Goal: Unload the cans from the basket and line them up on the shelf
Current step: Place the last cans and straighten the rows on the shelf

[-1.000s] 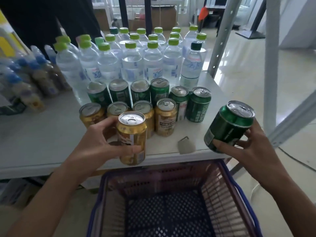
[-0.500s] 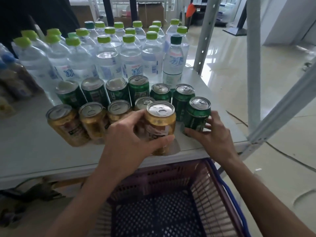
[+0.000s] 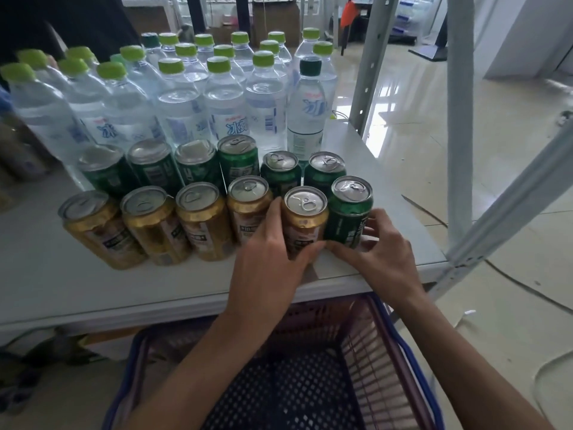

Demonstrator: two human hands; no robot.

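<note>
My left hand (image 3: 266, 252) wraps a gold can (image 3: 305, 218) standing at the right end of a front row of several gold cans (image 3: 148, 225) on the white shelf (image 3: 46, 274). Right beside it stands a green can (image 3: 350, 212), held at its base by my right hand (image 3: 375, 252). Both cans rest upright on the shelf near its front edge. Behind them runs a row of several green cans (image 3: 238, 159). The purple and blue basket (image 3: 381, 346) sits below the shelf edge, and its mesh bottom shows no cans.
Many clear water bottles with green caps (image 3: 217, 97) stand behind the cans. Grey shelf uprights (image 3: 369, 66) and a diagonal brace (image 3: 511, 197) rise at the right. Blurred bottles sit at the far left. A shiny tiled floor lies to the right.
Both cans came from in front of the shelf onto it. The gold can joined the right end of the gold row, and the green can was set down beside it.
</note>
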